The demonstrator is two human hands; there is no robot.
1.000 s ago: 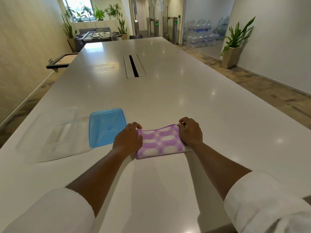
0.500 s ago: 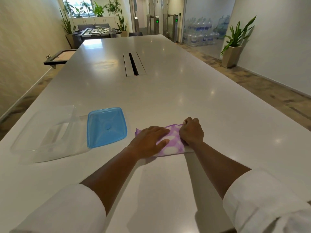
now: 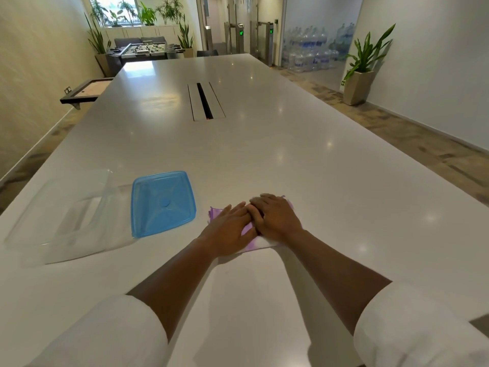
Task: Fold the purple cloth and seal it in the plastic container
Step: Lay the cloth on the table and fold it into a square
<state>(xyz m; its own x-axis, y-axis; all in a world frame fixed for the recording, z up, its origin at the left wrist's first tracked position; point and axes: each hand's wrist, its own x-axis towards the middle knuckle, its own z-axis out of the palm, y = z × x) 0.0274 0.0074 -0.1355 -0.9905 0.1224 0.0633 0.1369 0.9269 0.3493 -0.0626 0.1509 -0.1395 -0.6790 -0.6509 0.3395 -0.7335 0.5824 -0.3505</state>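
- Since a half-second back, my right hand is lying flat instead of pinching the cloth's edge.
- Both palms are pressing the purple cloth, fingers spread, gripping nothing; left hand is touching the right.
- Cloth is sitting folded on the white table, just right of the blue lid.
- Clear plastic container is resting left of the lid.
- I am reading no legible writing anywhere.

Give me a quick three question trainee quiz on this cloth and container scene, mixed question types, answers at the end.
1. True or false: the blue lid is sealed on the clear container.
2. Which lies nearer the purple cloth: A) blue lid, B) clear container?
3. Fill in: the left hand and right hand both press flat on the ____.

Key: 1 false, the lid lies on the table beside the container. 2 A. 3 purple cloth.
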